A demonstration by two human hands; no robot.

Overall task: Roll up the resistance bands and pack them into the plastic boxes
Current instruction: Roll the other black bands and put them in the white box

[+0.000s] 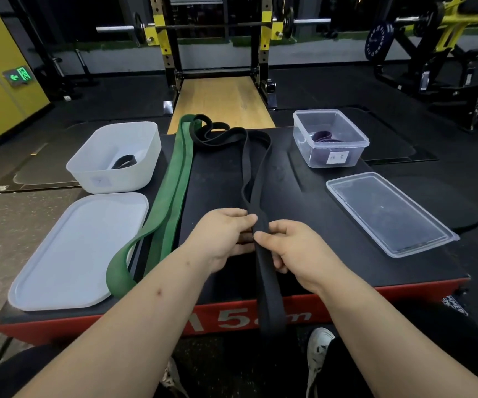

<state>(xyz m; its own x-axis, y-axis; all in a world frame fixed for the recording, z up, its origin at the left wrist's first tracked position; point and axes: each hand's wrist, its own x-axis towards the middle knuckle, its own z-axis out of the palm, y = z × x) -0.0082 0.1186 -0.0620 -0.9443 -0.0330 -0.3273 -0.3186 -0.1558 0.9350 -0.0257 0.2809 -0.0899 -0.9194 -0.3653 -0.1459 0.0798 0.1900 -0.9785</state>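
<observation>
A long black resistance band (256, 168) runs from the far side of the black platform toward me and hangs over its near edge. My left hand (220, 234) and my right hand (286, 245) both pinch this band side by side near the platform's middle. A wide green band (174, 179) lies stretched along the platform's left part, its near loop drooping over the white lid. Other black bands (215, 133) lie tangled at the far end. A frosted white box (117, 156) at the left holds a rolled black band. A clear box (329, 137) at the right holds a purple roll.
The frosted lid (68, 254) lies at the near left, partly off the platform (318, 196). A clear lid (390, 211) lies at the near right. The platform's red front edge faces me, with my shoe (319, 357) below it. A squat rack with a barbell stands beyond.
</observation>
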